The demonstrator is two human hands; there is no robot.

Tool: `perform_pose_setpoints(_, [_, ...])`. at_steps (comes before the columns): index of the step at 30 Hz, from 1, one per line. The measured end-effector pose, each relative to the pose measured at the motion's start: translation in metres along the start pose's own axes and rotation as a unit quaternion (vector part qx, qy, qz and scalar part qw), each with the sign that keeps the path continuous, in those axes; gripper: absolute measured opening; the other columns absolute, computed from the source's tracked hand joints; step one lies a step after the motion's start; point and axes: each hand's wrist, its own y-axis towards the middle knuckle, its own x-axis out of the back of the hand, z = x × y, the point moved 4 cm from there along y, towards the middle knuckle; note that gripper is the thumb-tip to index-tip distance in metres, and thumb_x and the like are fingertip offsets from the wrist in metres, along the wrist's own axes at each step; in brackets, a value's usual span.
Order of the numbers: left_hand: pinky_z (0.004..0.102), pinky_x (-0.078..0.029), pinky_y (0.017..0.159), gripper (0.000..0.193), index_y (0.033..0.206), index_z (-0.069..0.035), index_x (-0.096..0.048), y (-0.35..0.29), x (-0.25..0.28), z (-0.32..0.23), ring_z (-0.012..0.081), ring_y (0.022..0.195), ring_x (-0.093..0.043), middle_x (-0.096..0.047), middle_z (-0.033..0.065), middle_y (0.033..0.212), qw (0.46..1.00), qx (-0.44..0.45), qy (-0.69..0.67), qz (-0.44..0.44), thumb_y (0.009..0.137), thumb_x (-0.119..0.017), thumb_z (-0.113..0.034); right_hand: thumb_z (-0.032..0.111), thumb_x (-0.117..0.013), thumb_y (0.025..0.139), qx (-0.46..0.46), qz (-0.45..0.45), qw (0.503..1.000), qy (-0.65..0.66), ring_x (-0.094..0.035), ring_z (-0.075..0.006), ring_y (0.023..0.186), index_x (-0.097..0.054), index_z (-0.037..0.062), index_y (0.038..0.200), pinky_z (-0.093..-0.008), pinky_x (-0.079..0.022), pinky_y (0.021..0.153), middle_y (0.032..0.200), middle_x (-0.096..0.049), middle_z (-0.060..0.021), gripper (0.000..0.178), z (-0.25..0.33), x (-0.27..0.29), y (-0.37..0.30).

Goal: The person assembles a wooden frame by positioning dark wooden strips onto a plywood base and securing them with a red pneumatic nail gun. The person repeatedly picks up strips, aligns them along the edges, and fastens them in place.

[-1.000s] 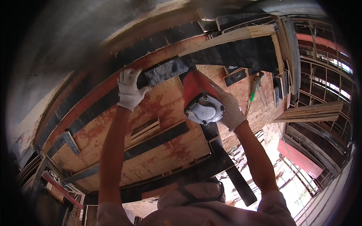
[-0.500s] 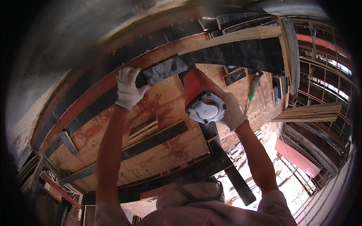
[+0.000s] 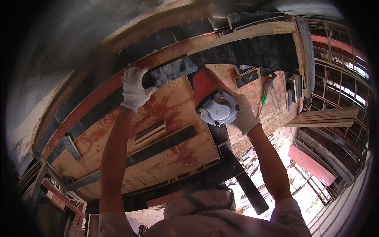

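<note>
- The left hand [image 3: 134, 89] wears a white glove. Its fingers are curled over the end of a black board [image 3: 173, 70] and hold it tight.
- The black board lies across the big wooden work table [image 3: 173, 158], near the table's far edge.
- The right hand [image 3: 245, 115] wears a white glove too. It is closed around the handle of a red and grey power saw [image 3: 215, 103].
- The saw sits right at the black board, just beside its right end, in the middle of the table top.
- A long black panel [image 3: 252, 51] with a pale wooden edge lies past the saw, along the far edge.
- Pliers with green handles [image 3: 268, 89] lie on the table near its right edge, well apart from the hands.
- A stack of pale wooden planks [image 3: 323, 117] sits off the right side of the table.
</note>
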Motion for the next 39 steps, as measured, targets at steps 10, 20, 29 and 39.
perform_pose_setpoints(10, [0.0512,-0.043,0.097,0.088,0.149,-0.025,-0.055,-0.001,-0.004,-0.017,0.0295,0.112,-0.055,-0.056,0.0056,0.121,0.992,-0.105,0.037,-0.058,0.074,-0.086,-0.056,0.028,-0.090,0.070,0.029,-0.042,0.998,-0.021,-0.072,-0.0406,0.097,-0.051,0.0064,0.146,-0.0455,-0.059,0.086,0.103,-0.073,-0.0211,0.088,-0.026,-0.004,-0.015])
perform_pose_setpoints(20, [0.0509,-0.042,0.095,0.081,0.142,-0.023,-0.059,-0.003,-0.005,-0.012,0.0291,0.113,-0.053,-0.055,0.0041,0.120,0.995,-0.079,0.036,-0.038,0.073,-0.085,-0.057,0.018,-0.078,0.093,-0.281,0.012,0.884,0.373,-0.050,-0.0082,0.056,-0.070,0.0087,0.104,-0.0270,-0.041,0.052,0.071,-0.053,0.0033,0.017,0.054,-0.056,-0.025])
perform_pose_setpoints(29, [0.0498,-0.042,0.099,0.079,0.139,-0.021,-0.062,-0.002,-0.004,-0.015,0.0290,0.115,-0.053,-0.056,0.0051,0.121,0.998,-0.053,0.036,-0.026,0.070,-0.088,-0.049,0.006,-0.066,0.092,-0.318,0.047,0.848,0.421,-0.049,-0.0094,0.053,-0.067,0.0061,0.116,-0.0279,-0.043,0.052,0.066,-0.048,0.0034,0.024,0.051,-0.098,-0.002])
perform_pose_setpoints(39, [0.0485,-0.043,0.099,0.078,0.138,-0.019,-0.063,-0.003,-0.003,-0.015,0.0295,0.115,-0.054,-0.056,0.0065,0.120,0.998,-0.055,0.020,-0.030,0.070,-0.090,-0.046,0.007,-0.068,0.092,-0.321,0.026,0.875,0.361,-0.050,-0.0097,0.053,-0.067,0.0064,0.101,-0.0278,-0.043,0.052,0.065,-0.047,0.0035,0.010,0.069,-0.098,-0.001])
